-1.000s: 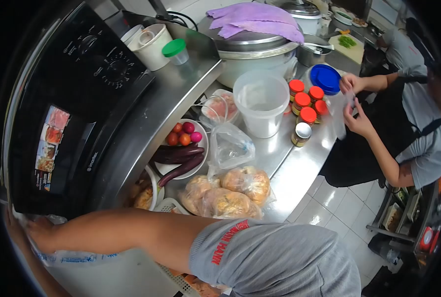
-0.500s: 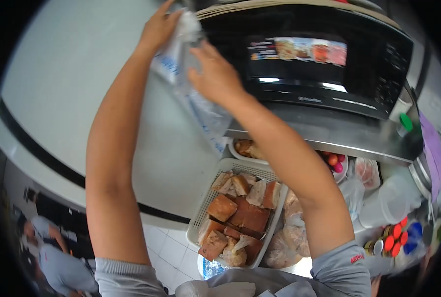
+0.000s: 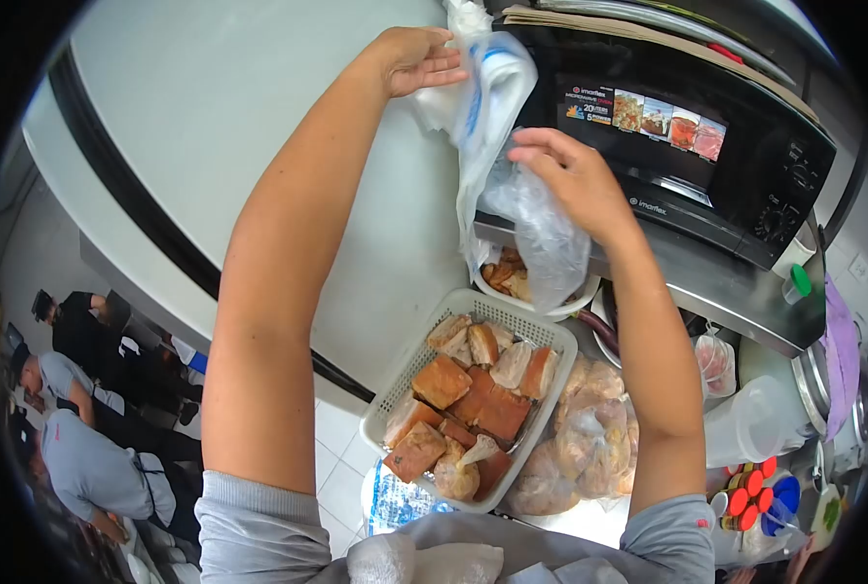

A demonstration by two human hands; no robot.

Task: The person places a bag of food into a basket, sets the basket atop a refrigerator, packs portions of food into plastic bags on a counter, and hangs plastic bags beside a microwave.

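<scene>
Long white plastic bags with blue print (image 3: pixel 482 107) hang between the pale upright surface and the microwave. At their upper left is my left hand (image 3: pixel 419 63), its fingers stretched out against the plastic. Lower and to the right, my right hand (image 3: pixel 580 185) has its fingertips pinched on a crumpled clear plastic bag (image 3: pixel 551 243). This clear bag hangs over a white container of browned food (image 3: pixel 508 277). Below my hands, a perforated pale basket (image 3: pixel 392 389) holds several chunks of brown-skinned meat (image 3: pixel 487 404).
A black microwave (image 3: pixel 638 165) stands on a metal shelf (image 3: pixel 745 307). Bagged food (image 3: pixel 585 443) lies beside the basket. Red-lidded jars (image 3: pixel 745 496) and a clear tub (image 3: pixel 760 419) are at lower right. Other people (image 3: pixel 103 467) are at far left.
The view has swung from the counter to the hanging bags. My right hand has moved off the printed bags, and the clear bag now hangs below it. My left hand's fingers have spread.
</scene>
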